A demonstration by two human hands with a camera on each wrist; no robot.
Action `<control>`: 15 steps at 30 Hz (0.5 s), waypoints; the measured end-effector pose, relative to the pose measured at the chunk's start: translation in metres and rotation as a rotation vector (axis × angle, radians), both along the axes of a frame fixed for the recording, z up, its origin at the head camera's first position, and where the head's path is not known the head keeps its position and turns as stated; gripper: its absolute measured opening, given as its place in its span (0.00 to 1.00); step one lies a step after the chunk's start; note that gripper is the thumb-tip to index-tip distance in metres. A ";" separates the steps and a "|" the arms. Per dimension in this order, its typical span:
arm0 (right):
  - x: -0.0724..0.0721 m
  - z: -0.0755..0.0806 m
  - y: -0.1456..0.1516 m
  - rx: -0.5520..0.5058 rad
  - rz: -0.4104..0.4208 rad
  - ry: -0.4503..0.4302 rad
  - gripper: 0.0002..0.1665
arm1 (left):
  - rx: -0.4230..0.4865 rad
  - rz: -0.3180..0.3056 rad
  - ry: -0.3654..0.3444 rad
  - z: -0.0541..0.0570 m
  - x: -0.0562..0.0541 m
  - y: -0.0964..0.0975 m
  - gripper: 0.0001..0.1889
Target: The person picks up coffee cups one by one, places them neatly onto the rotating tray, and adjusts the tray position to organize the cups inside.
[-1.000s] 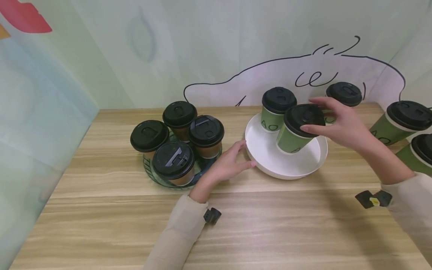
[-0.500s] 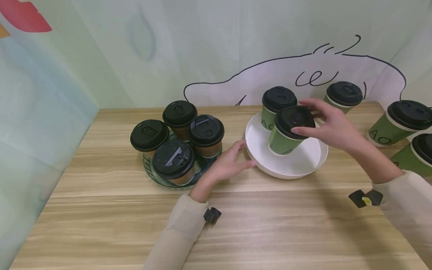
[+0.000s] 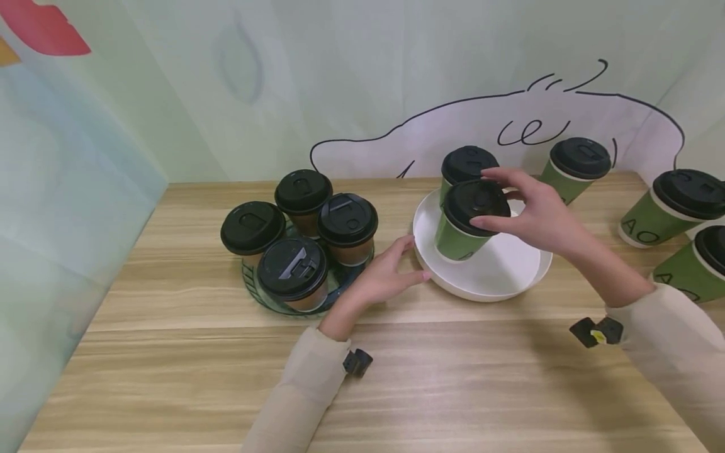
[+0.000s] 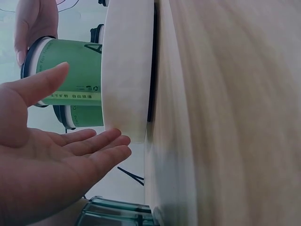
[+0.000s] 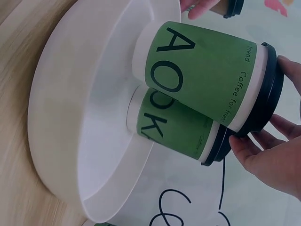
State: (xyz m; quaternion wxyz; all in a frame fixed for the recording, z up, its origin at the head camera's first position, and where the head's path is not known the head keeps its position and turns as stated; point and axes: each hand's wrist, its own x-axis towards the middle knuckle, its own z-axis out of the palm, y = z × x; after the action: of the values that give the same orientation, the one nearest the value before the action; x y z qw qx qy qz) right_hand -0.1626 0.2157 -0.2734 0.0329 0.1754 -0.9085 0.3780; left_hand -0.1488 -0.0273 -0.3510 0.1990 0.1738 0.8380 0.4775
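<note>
My right hand (image 3: 535, 211) pinches a green paper coffee cup (image 3: 457, 243) by its black lid, thumb on the near side and fingers behind. The cup stands inside a round white tray (image 3: 504, 290), toward its left side. In the right wrist view, the fingertips press the edge of the black lid (image 5: 263, 94). Just behind it in the tray is a second green cup (image 5: 176, 125), partly hidden in the head view. My left hand (image 3: 382, 277) has its fingers extended and its fingertips at the tray's left rim, as the left wrist view shows too.
Several brown cups with black lids (image 3: 291, 267) crowd a dark glass tray (image 3: 249, 283) on the left. More green cups (image 3: 651, 217) stand on the wooden table (image 3: 453, 384) at the right. A printed wall (image 3: 362, 75) rises behind the table.
My right hand has moved left with the green cup, from the middle of the white tray toward its left side. The left hand has stayed at the rim.
</note>
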 end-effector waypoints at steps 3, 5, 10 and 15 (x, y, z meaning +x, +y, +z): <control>-0.001 -0.001 -0.004 0.004 0.010 0.007 0.38 | 0.000 0.000 0.001 0.000 0.001 0.000 0.39; -0.002 -0.002 -0.007 0.008 0.017 0.014 0.39 | 0.001 0.000 0.003 0.001 0.001 0.000 0.39; -0.003 -0.005 -0.013 0.012 0.033 0.026 0.39 | -0.001 0.000 -0.002 0.000 0.000 0.000 0.39; -0.006 -0.007 -0.019 0.022 0.038 0.020 0.40 | -0.004 0.001 -0.006 0.000 0.000 0.000 0.39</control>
State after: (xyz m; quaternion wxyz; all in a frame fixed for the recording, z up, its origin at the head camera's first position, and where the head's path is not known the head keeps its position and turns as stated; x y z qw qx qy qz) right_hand -0.1682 0.1969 -0.2799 0.0325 0.1967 -0.9088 0.3666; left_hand -0.1487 -0.0273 -0.3511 0.2016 0.1714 0.8383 0.4766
